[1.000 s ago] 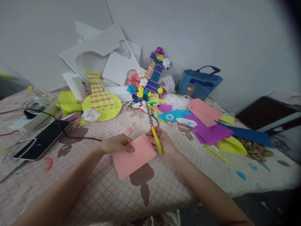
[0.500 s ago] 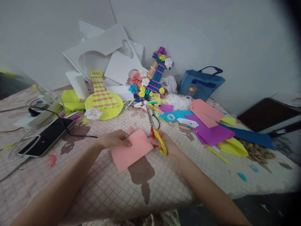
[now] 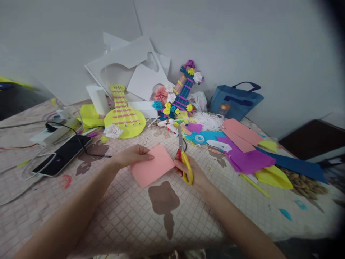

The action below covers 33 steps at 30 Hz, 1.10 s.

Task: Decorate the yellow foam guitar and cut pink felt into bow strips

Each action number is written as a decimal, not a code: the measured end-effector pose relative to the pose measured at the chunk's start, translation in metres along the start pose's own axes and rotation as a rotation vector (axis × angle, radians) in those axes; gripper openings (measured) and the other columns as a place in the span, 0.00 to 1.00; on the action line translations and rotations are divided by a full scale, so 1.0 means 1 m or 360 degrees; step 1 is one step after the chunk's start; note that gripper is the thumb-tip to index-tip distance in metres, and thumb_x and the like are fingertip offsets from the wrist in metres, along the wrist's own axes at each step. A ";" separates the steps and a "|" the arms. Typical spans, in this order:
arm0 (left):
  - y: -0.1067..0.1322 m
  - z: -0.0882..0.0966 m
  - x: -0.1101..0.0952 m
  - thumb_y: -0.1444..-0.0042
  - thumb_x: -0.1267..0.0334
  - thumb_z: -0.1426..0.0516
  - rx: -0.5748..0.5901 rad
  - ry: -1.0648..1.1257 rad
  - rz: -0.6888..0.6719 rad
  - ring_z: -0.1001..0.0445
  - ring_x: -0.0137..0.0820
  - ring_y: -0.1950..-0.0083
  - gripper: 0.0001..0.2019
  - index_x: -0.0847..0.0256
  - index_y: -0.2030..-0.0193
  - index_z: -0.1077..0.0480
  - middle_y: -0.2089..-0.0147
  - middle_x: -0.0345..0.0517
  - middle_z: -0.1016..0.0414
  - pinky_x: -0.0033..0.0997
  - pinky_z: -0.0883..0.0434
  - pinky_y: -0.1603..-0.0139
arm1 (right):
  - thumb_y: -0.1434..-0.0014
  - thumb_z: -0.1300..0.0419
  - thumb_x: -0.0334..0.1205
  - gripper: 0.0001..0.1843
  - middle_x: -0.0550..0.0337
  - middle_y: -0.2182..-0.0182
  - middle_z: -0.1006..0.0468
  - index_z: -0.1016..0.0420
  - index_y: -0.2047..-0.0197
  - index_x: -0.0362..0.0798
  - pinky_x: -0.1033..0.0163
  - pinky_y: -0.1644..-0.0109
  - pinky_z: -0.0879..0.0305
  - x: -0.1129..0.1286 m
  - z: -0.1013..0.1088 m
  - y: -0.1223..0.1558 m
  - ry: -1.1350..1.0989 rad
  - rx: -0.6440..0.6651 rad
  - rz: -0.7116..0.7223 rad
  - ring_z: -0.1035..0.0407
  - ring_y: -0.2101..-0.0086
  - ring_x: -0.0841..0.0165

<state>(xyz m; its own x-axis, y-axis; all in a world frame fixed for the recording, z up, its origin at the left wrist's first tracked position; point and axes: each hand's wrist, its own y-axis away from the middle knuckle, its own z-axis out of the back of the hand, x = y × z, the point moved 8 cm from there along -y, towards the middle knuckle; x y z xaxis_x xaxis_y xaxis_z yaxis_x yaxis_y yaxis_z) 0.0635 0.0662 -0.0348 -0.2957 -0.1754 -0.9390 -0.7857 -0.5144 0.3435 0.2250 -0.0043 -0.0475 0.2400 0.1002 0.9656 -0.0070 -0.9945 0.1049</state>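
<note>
My left hand [image 3: 132,157] pinches the upper left edge of a pink paper sheet [image 3: 152,166], holding it just above the patterned tablecloth [image 3: 129,216]. My right hand [image 3: 192,172] grips yellow-handled scissors [image 3: 183,158]. Their blades point away from me, toward the wall, just right of the sheet's right corner. The blades look nearly closed and do not touch the paper.
Behind lie a yellow paper guitar [image 3: 124,117], a blue guitar with paper flowers [image 3: 179,95], white cut boards [image 3: 129,64] and a blue bag [image 3: 235,100]. Coloured sheets [image 3: 245,151] spread at right. At left, a phone [image 3: 63,154], cables and a power strip [image 3: 56,127].
The pink sheet has turned and lifted a little toward my left hand. The scissors have come off its right edge and now stand more upright beside it. My view has shifted slightly.
</note>
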 end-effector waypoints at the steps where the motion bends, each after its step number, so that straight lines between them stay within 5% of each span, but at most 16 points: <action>1: 0.002 0.007 0.000 0.52 0.52 0.38 -0.0032 0.0031 -0.0003 0.26 0.29 0.70 0.16 0.65 0.65 0.24 0.65 0.48 0.21 0.24 0.32 0.71 | 0.55 0.34 0.55 0.22 0.67 0.76 0.35 0.38 0.68 0.51 0.68 0.79 0.48 -0.001 -0.001 0.001 -0.0019 0.0033 0.0011 0.43 0.80 0.74; 5: 0.008 0.036 0.002 0.52 0.55 0.36 -0.0173 0.0279 -0.0021 0.27 0.26 0.75 0.14 0.66 0.66 0.25 0.70 0.47 0.22 0.24 0.32 0.74 | 0.54 0.43 0.68 0.28 0.63 0.75 0.34 0.34 0.66 0.51 0.65 0.77 0.41 -0.003 -0.010 0.007 -0.0129 0.0222 0.0048 0.41 0.79 0.72; 8: 0.010 0.048 0.000 0.54 0.57 0.35 -0.0251 0.0421 -0.0087 0.30 0.24 0.78 0.13 0.66 0.68 0.26 0.75 0.43 0.25 0.23 0.33 0.75 | 0.54 0.42 0.68 0.29 0.61 0.73 0.33 0.32 0.63 0.51 0.63 0.76 0.39 -0.004 -0.020 0.013 -0.0188 0.0329 0.0050 0.39 0.77 0.70; 13: 0.007 0.026 -0.005 0.52 0.56 0.36 -0.0116 0.0213 -0.0040 0.29 0.25 0.75 0.13 0.66 0.68 0.25 0.71 0.46 0.23 0.22 0.34 0.75 | 0.51 0.35 0.52 0.18 0.64 0.72 0.31 0.35 0.65 0.51 0.66 0.74 0.42 0.011 -0.020 0.008 0.0044 0.0100 0.0178 0.38 0.76 0.73; 18: 0.003 0.000 -0.005 0.50 0.53 0.38 0.0103 0.0005 -0.0016 0.27 0.27 0.71 0.16 0.66 0.64 0.24 0.65 0.48 0.22 0.23 0.34 0.72 | 0.59 0.31 0.45 0.20 0.68 0.77 0.36 0.38 0.70 0.48 0.69 0.76 0.46 0.022 -0.027 -0.005 0.0226 0.0015 0.0106 0.41 0.77 0.75; 22: 0.003 0.016 -0.002 0.51 0.50 0.38 -0.0014 0.0137 -0.0085 0.29 0.27 0.73 0.19 0.66 0.62 0.26 0.67 0.48 0.23 0.22 0.37 0.75 | 0.63 0.31 0.42 0.21 0.69 0.77 0.34 0.39 0.69 0.48 0.71 0.79 0.47 0.020 -0.026 -0.019 0.0179 -0.0054 0.0073 0.42 0.79 0.77; 26: 0.003 0.039 -0.006 0.54 0.34 0.46 -0.0147 0.0720 -0.0261 0.26 0.37 0.61 0.36 0.63 0.50 0.30 0.57 0.53 0.24 0.30 0.31 0.65 | 0.60 0.33 0.42 0.20 0.72 0.79 0.36 0.40 0.69 0.49 0.71 0.80 0.47 0.024 -0.015 -0.027 0.0084 -0.0221 0.0234 0.44 0.81 0.78; 29: -0.001 0.039 -0.004 0.58 0.27 0.51 -0.0138 0.0895 -0.0270 0.25 0.42 0.58 0.43 0.65 0.49 0.32 0.55 0.57 0.24 0.33 0.30 0.63 | 0.59 0.34 0.43 0.19 0.72 0.79 0.37 0.41 0.69 0.49 0.71 0.80 0.46 0.028 -0.008 -0.025 0.0030 -0.0316 0.0341 0.44 0.82 0.78; 33: -0.007 0.026 -0.001 0.60 0.42 0.36 -0.0186 0.0599 -0.0236 0.25 0.36 0.64 0.34 0.64 0.51 0.32 0.58 0.52 0.23 0.29 0.31 0.68 | 0.59 0.33 0.43 0.20 0.72 0.79 0.38 0.42 0.69 0.49 0.71 0.80 0.47 0.029 -0.002 -0.020 0.0053 -0.0371 0.0366 0.43 0.81 0.78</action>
<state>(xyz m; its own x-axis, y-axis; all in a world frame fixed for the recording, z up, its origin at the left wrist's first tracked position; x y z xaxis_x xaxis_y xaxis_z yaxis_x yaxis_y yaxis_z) 0.0550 0.0918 -0.0363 0.0523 -0.3757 -0.9253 -0.7316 -0.6451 0.2206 0.2306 0.0182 -0.0208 0.1742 -0.1214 0.9772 -0.2804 -0.9574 -0.0689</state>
